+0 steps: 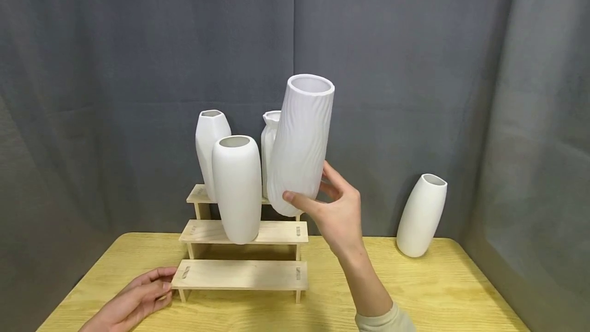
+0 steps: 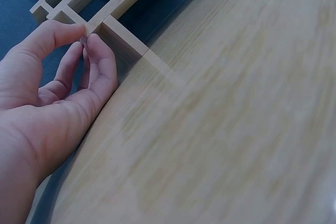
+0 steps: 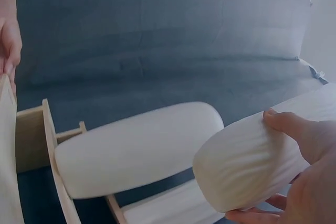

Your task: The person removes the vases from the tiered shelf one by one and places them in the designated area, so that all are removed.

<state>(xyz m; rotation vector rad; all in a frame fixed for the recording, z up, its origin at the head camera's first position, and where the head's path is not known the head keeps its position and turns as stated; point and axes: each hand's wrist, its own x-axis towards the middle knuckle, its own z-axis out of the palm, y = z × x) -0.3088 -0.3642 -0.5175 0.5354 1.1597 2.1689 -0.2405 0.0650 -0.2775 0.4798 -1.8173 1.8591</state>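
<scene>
My right hand [image 1: 338, 214] grips a white vase with wavy ridges [image 1: 301, 142] near its base, thumb in front and fingers behind. It is held up, slightly tilted, over the right side of a three-step wooden stand [image 1: 239, 275]. My left hand [image 2: 68, 77] pinches the left end of the stand's lowest step between thumb and fingers. A smooth white vase [image 1: 237, 188] stands on the middle step. On the top step are a faceted white vase [image 1: 209, 142] and a white vase with a gathered neck [image 1: 268, 142], partly hidden behind the ridged one.
Another white vase [image 1: 421, 216] stands at the right rear of the yellow wood-grain table [image 1: 392, 291]. Grey curtains [image 1: 392, 65] hang behind the table and along its sides. The table's rounded back corner lies just right of that vase.
</scene>
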